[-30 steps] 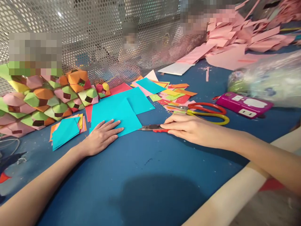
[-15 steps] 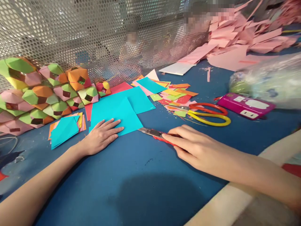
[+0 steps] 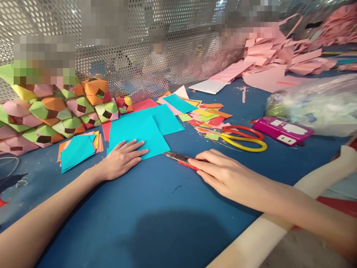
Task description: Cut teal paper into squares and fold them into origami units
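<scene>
My left hand lies flat with its fingers stretched out, pressing on a bright blue sheet of paper. The sheet looks folded, with one layer lying slantwise over another. A red utility knife is gripped in my right hand. Its metal blade end touches the right corner of the blue paper, and whether the tip is inside the fold is hidden. Left of my left hand sits a stack of cut paper, blue on top with orange, yellow and pink edges beneath.
Scissors with red and yellow handles lie beside colourful paper scraps. Behind them are a magenta box-like device and a clear plastic bag. Folded-paper modules line the perforated metal panel. Pink paper strips pile at the far right.
The view has shifted slightly, so things at the right appear further left. My right hand with the knife sits a little further left; my left hand stays on the paper.
</scene>
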Tool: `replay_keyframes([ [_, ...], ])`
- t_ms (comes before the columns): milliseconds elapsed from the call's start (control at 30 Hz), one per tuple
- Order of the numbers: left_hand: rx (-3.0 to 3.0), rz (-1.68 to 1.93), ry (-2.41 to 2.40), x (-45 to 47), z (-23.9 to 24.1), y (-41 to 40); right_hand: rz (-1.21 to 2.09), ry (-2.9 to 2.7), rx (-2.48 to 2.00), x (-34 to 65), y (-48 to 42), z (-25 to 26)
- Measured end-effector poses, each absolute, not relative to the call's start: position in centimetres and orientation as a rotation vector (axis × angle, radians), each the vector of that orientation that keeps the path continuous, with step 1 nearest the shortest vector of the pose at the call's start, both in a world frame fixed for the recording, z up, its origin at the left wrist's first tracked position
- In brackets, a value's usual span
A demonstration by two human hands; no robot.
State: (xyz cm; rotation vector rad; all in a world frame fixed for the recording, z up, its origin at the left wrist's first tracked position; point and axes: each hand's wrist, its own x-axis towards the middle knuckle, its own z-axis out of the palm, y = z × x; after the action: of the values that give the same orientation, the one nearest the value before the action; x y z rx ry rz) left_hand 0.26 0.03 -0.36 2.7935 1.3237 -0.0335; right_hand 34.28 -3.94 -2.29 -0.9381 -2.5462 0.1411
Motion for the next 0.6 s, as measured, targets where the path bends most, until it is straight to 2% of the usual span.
replay_keyframes([
  [600, 2.801, -0.01, 1.281, 0.2, -0.9, 0.1, 0.157, -2.626, -0.916, 33.0, -4.1, -1.7],
])
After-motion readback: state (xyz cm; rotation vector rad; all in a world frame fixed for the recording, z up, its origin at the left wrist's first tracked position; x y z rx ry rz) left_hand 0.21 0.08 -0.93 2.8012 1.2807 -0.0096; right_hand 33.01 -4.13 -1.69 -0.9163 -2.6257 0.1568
